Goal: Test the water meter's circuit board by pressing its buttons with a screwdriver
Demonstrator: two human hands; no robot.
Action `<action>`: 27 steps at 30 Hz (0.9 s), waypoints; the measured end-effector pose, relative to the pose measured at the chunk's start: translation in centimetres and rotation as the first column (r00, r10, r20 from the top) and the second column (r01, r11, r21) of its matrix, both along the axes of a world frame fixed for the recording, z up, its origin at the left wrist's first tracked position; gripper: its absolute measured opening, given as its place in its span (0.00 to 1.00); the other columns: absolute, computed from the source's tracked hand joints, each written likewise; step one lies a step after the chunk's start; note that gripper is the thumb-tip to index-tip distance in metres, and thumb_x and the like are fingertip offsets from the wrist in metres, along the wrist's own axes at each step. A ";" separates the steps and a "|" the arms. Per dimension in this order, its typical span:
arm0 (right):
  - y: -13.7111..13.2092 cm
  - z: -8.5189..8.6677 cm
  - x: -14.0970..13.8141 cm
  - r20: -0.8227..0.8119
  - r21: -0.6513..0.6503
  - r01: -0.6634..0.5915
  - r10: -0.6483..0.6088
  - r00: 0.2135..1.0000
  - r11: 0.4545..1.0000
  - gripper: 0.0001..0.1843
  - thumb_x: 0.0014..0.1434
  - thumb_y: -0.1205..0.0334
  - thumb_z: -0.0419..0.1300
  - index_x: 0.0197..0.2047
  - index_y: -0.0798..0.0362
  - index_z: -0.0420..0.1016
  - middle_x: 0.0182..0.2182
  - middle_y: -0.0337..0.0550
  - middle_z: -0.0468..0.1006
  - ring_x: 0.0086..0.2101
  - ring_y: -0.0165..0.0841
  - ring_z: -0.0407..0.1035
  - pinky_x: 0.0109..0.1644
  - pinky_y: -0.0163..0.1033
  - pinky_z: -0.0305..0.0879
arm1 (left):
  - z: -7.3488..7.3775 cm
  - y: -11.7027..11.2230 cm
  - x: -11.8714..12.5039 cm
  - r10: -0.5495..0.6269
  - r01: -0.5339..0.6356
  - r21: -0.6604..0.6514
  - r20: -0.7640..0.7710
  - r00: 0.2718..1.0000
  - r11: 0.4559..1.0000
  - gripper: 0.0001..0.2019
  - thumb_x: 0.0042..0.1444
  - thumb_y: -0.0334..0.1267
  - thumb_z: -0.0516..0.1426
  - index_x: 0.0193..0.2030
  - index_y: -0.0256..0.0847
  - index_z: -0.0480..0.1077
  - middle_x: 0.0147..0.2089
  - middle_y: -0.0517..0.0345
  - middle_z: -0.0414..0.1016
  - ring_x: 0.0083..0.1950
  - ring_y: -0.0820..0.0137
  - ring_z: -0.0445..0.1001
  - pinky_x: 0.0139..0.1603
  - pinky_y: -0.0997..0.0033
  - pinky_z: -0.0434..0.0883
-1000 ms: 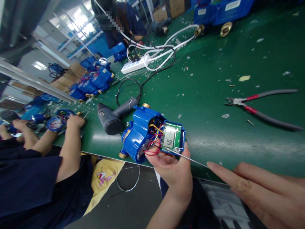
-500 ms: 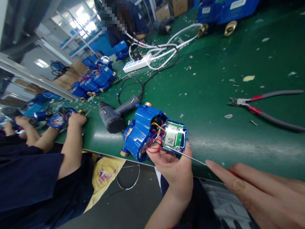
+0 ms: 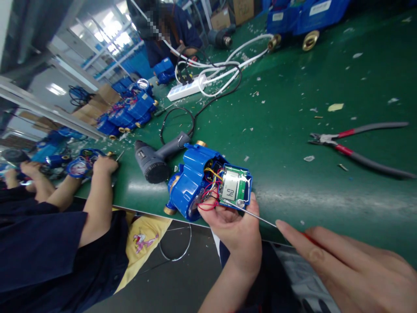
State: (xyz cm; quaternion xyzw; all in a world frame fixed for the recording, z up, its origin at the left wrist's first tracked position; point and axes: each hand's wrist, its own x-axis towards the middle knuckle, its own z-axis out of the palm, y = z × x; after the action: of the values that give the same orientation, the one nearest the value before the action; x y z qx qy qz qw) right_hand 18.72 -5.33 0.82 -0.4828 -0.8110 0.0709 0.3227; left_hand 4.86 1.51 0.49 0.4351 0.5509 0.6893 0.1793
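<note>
My left hand [image 3: 236, 226] grips the small blue housing of a green circuit board [image 3: 243, 187] from below. The board's LCD [image 3: 229, 186] shows digits, and red, yellow and dark wires run from it into the blue water meter [image 3: 189, 187]. This meter rests near the bench's front edge with its brass ends showing. My right hand [image 3: 345, 261] is closed on a screwdriver [image 3: 260, 217], whose thin metal shaft reaches the board's lower edge. Its red handle is mostly hidden by the fingers. Whether the tip touches a screw or a wire is too small to tell.
A grey heat gun [image 3: 151, 161] lies left of the meter. Red-and-grey pliers [image 3: 345, 145] lie open at the right. Behind are a white power strip [image 3: 185, 89], cables and more blue meters [image 3: 322, 17]. Co-workers' arms [image 3: 97, 187] are at the left.
The view has shifted slightly, so the pliers and right hand appear a little further left. Both hands keep their holds, and the screwdriver stays at the board's lower edge.
</note>
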 end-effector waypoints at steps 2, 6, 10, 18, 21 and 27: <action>0.2 0.1 -0.2 0.004 0.014 0.006 -0.006 1.000 1.000 0.31 0.59 0.61 0.55 0.66 0.42 0.64 0.38 0.44 0.77 0.37 0.41 0.74 0.33 0.38 0.74 | 0.0 0.0 0.0 -0.004 0.005 -0.005 0.005 1.000 1.000 0.26 0.40 0.24 0.66 0.42 0.45 0.58 0.41 0.61 0.72 0.39 0.72 0.80 0.40 0.73 0.79; -0.3 -0.6 0.1 -0.001 0.017 -0.002 0.002 1.000 1.000 0.33 0.58 0.66 0.53 0.67 0.43 0.63 0.36 0.44 0.76 0.34 0.40 0.73 0.31 0.38 0.72 | 0.1 0.0 0.0 -0.018 0.018 -0.011 0.032 0.999 1.000 0.27 0.40 0.24 0.66 0.42 0.45 0.57 0.41 0.60 0.73 0.39 0.71 0.81 0.41 0.73 0.79; -1.0 -1.4 0.6 -0.010 -0.025 -0.047 0.047 0.999 0.999 0.37 0.57 0.78 0.45 0.68 0.50 0.59 0.37 0.43 0.75 0.32 0.33 0.72 0.31 0.36 0.68 | 0.4 0.0 0.2 -0.014 0.015 -0.031 0.045 0.999 0.999 0.26 0.41 0.25 0.66 0.41 0.45 0.56 0.38 0.62 0.74 0.37 0.71 0.81 0.39 0.72 0.80; -0.3 -0.9 0.6 0.053 0.038 -0.076 0.074 0.996 0.996 0.32 0.57 0.79 0.44 0.64 0.56 0.62 0.37 0.42 0.74 0.30 0.29 0.72 0.29 0.34 0.67 | 0.6 0.0 0.2 -0.006 0.008 -0.021 0.091 0.996 1.000 0.27 0.38 0.22 0.65 0.40 0.45 0.57 0.36 0.64 0.73 0.35 0.73 0.81 0.38 0.75 0.79; -0.6 -0.6 1.1 0.018 -0.059 -0.057 0.059 0.998 0.997 0.30 0.64 0.74 0.43 0.67 0.48 0.58 0.45 0.40 0.76 0.39 0.30 0.74 0.34 0.31 0.73 | 0.6 0.0 0.2 0.003 0.000 -0.033 0.077 0.997 0.999 0.27 0.39 0.22 0.66 0.40 0.45 0.57 0.36 0.64 0.73 0.35 0.73 0.81 0.38 0.74 0.79; -0.6 0.3 2.3 0.115 -0.004 -0.076 0.076 0.991 0.997 0.37 0.60 0.73 0.44 0.72 0.47 0.49 0.47 0.37 0.76 0.39 0.34 0.76 0.28 0.34 0.73 | 0.7 0.0 0.5 0.008 -0.006 -0.031 0.046 0.999 1.000 0.26 0.40 0.24 0.65 0.40 0.45 0.57 0.35 0.65 0.73 0.35 0.72 0.81 0.36 0.74 0.79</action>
State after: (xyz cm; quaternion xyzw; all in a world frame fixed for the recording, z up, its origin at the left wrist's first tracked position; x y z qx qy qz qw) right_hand 21.07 -5.88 1.11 -0.4549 -0.8460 0.0551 0.2728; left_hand 5.31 1.50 1.23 0.4144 0.5587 0.6912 0.1961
